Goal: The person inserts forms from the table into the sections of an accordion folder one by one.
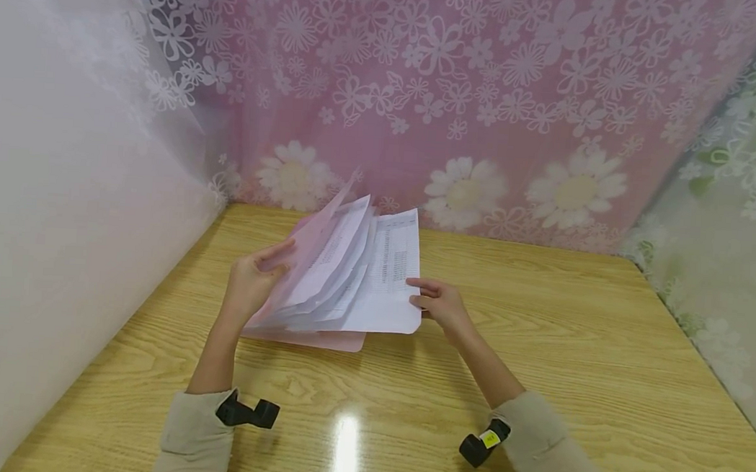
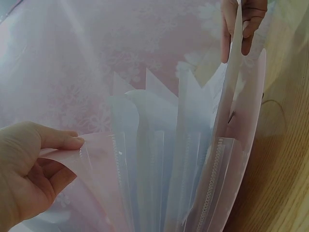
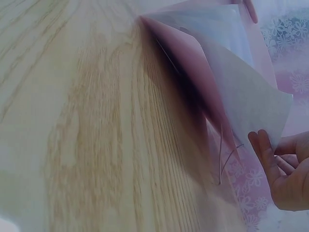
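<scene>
A pink display folder [image 2: 251,130] with clear pockets [image 2: 188,159] stands partly fanned open over the table. My left hand [image 1: 249,284] pinches the edge of its raised front cover [image 2: 99,154], thumb on one face and fingers on the other. Several pockets and white sheets [image 1: 341,252] spread out between the covers. On the right side, my right hand [image 1: 441,306] pinches the outer edge of a printed sheet [image 1: 396,266] bearing a table of small text. Below that sheet the pink back cover [image 3: 193,53] shows, with a thin cord [image 3: 220,159] hanging at its edge.
The wood-grain table [image 1: 539,361] extends around the folder. Behind it hangs a pink floral curtain [image 1: 388,70]; a white sheet-like wall [image 1: 83,175] borders the left and a pale floral curtain [image 1: 732,286] the right. Black camera mounts [image 1: 247,410] sit on both wrists.
</scene>
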`<state>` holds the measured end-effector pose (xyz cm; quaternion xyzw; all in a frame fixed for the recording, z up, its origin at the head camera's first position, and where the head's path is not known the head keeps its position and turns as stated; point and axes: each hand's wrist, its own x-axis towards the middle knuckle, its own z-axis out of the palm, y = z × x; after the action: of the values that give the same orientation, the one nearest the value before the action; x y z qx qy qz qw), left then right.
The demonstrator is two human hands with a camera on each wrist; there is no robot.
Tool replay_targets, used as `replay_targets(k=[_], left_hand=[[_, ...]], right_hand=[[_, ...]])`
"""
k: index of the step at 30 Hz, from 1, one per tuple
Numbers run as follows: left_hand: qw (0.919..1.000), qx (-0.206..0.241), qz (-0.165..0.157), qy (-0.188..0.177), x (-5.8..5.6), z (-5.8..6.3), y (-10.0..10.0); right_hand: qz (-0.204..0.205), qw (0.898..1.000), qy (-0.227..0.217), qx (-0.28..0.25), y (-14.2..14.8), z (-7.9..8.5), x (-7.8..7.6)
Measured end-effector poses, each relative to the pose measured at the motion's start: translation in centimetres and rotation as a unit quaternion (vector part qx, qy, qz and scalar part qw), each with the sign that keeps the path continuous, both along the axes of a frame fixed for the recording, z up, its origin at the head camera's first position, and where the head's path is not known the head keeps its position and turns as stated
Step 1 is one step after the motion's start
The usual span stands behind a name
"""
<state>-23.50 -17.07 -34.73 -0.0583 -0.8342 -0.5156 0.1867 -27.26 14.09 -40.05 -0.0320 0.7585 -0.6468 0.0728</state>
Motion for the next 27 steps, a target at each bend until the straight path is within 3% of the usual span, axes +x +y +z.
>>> replay_targets(k=[22, 27], left_hand=[[1.0000, -0.005, -0.003, -0.003, -0.1, 0.1, -0.1], [1.0000, -0.009, 0.001, 0.003, -0.1, 0.0, -0.1]], right_hand=[[-0.001, 1.000, -0.016, -0.014, -4.0, 0.0, 0.3], [-0.009, 1.000, -0.011, -0.027, -5.0, -0.7, 0.2]])
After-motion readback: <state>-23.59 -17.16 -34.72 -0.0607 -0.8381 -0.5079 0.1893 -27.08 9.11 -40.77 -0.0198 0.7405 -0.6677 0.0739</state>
